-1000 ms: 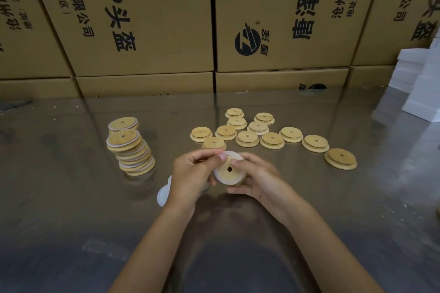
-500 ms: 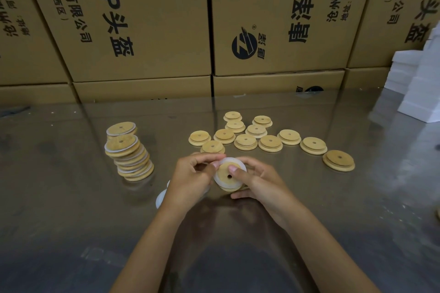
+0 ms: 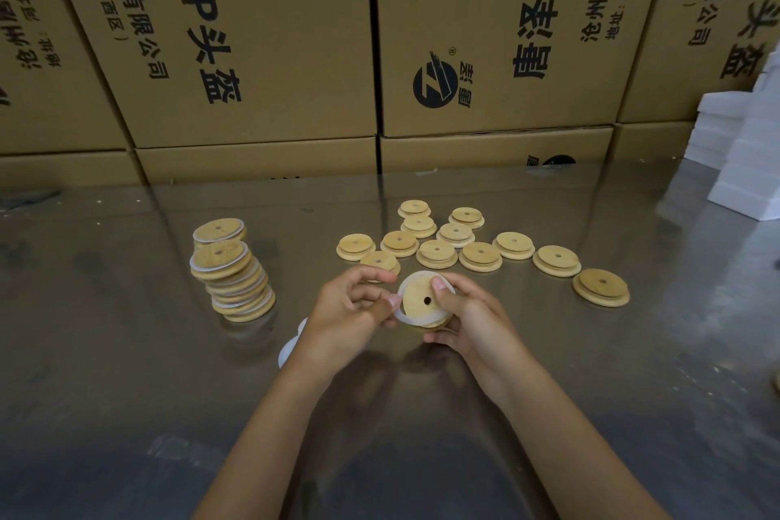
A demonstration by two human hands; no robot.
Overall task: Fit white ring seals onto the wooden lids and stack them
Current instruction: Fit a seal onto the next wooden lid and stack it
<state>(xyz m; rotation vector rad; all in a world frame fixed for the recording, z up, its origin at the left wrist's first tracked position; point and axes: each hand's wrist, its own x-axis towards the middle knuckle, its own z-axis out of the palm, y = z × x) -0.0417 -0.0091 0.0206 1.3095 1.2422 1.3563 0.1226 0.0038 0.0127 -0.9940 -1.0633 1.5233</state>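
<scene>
- The right hand [image 3: 472, 317] holds a wooden lid [image 3: 422, 302] above the counter [image 3: 126, 372], tilted so its face with the small centre hole looks toward the camera; its fingers are curled round the lid's right edge and underside, with the thumb pressed on the face just right of the hole.
- The left hand [image 3: 346, 317] has its fingers curled in, and its thumb and fingertips pinch a white ring [image 3: 401, 315] at the lid's left edge.
- The ring runs around the lid's top and left rim; at the lower left it stands a little off the wood, so it does not look fully seated there.
- Left of the hands stands a leaning stack [image 3: 232, 274] of lids with white seals showing between the layers; its upper lids lean out to the left over the lower ones.
- Behind the hands, loose lids [image 3: 460, 241] lie flat on the counter in a rough cluster that trails off to the right; none shows a white seal.
- The nearest loose lid lies just behind the left hand's fingertips, partly hidden by them.
- A bit of white [image 3: 291, 346] shows on the counter under the left wrist; most of it is hidden, so what it is cannot be told.
- Cardboard boxes [image 3: 261, 34] with printed black characters stand along the back of the counter.
- White foam blocks [image 3: 747, 165] sit stacked at the far right.
</scene>
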